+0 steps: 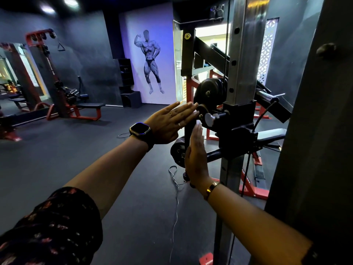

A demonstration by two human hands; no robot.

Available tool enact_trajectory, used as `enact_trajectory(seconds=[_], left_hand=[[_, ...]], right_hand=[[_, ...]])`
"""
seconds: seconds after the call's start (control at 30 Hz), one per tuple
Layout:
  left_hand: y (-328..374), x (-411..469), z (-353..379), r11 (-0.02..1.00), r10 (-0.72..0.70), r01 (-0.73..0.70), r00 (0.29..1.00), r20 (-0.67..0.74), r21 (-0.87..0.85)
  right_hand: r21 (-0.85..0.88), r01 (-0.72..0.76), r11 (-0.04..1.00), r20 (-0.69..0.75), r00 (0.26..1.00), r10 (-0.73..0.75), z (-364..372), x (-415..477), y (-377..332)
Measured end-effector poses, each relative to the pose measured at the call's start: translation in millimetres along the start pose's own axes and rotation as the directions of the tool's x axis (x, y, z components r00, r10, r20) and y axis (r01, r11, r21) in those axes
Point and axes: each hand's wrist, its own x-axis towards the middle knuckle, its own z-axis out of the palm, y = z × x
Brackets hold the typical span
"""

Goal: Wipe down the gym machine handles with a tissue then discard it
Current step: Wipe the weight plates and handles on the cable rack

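Right hand [196, 155]: mine, flat and upright, fingers straight, against the black handle bar [188, 131].
Left hand [172, 121]: flat too, fingers straight, reaching across above it.
Tissue [198, 122]: white scrap at my right fingertips, beside the handle bar.
Beyond: the machine's steel upright [240, 73].

A single wide-angle camera, worn on the person's head, looks forward and somewhat down across a dim gym. Both forearms stretch away from the lens into mid-frame, where the left hand [168, 121] and right hand [196, 157] sit close before the camera, just beside the steel upright [241, 54] of a machine that fills the right side. Across the dark floor [76, 159], a red cable station [51, 73] stands well back at left, and a wall mural [150, 60] faces the lens at the far end. Straight lines bow toward the frame's edges.
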Motion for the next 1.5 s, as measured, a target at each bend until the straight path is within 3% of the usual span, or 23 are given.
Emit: enact_trajectory(seconds=[0.1,0.27,0.33,0.5,0.67,0.8,0.9,1.07,1.1,1.23,1.3,1.47,1.5], left_hand=[[-0.1,-0.6,-0.7,1.000,-0.003,0.003,1.000,0.006,-0.006],[-4.4,0.2,-3.2,0.999,0.011,-0.009,0.999,0.035,-0.045],[-8.5,1.4,-4.3,0.998,0.040,-0.038,0.998,0.043,-0.047],[-18.6,2.7,-3.3,0.993,0.115,-0.114,0.993,0.037,-0.027],[-22.3,4.0,-7.4,0.989,0.147,-0.147,0.988,0.041,0.006],[-22.1,4.5,-8.3,0.987,0.155,-0.157,0.987,0.049,0.042],[-20.9,5.5,-8.2,0.986,0.159,-0.160,0.987,0.030,0.037],[-20.9,3.2,-7.2,0.983,0.153,-0.157,0.987,0.048,0.096],[-21.1,3.3,-6.7,0.982,0.153,-0.157,0.987,0.047,0.102],[-21.4,4.5,-4.3,0.988,0.153,-0.153,0.988,0.000,0.033],[-21.4,4.8,-4.3,0.988,0.152,-0.152,0.988,-0.003,0.012],[-20.6,6.1,-7.2,0.991,0.137,-0.137,0.991,-0.005,0.005],[-20.1,6.4,-6.2,0.991,0.137,-0.136,0.991,-0.009,0.012]], right_hand=[[-0.175,0.215,0.961,0.059,0.976,-0.208,-6.6,-12.2,24.9],[-0.408,0.574,0.710,0.344,0.817,-0.463,-31.0,-23.8,65.1],[-0.459,0.636,0.621,0.379,0.772,-0.510,-37.8,-4.5,55.4],[-0.532,0.676,0.510,0.397,0.731,-0.554,-43.1,19.6,32.0],[-0.508,0.826,0.245,0.614,0.547,-0.569,-55.2,13.1,43.9],[-0.557,0.788,0.261,0.565,0.590,-0.576,-57.9,43.1,28.0],[-0.561,0.788,0.252,0.551,0.583,-0.597,-53.4,45.0,22.0],[-0.404,0.911,0.078,0.739,0.376,-0.559,-60.8,20.6,41.4],[-0.413,0.908,0.072,0.725,0.376,-0.578,-63.4,26.6,40.2],[-0.521,0.830,0.201,0.596,0.522,-0.610,-63.1,56.4,22.5],[-0.537,0.822,0.188,0.590,0.525,-0.613,-61.0,53.8,24.0],[-0.375,0.926,0.053,0.776,0.344,-0.528,-67.4,25.2,42.3],[-0.382,0.924,0.032,0.777,0.340,-0.531,-68.4,29.0,42.3]])
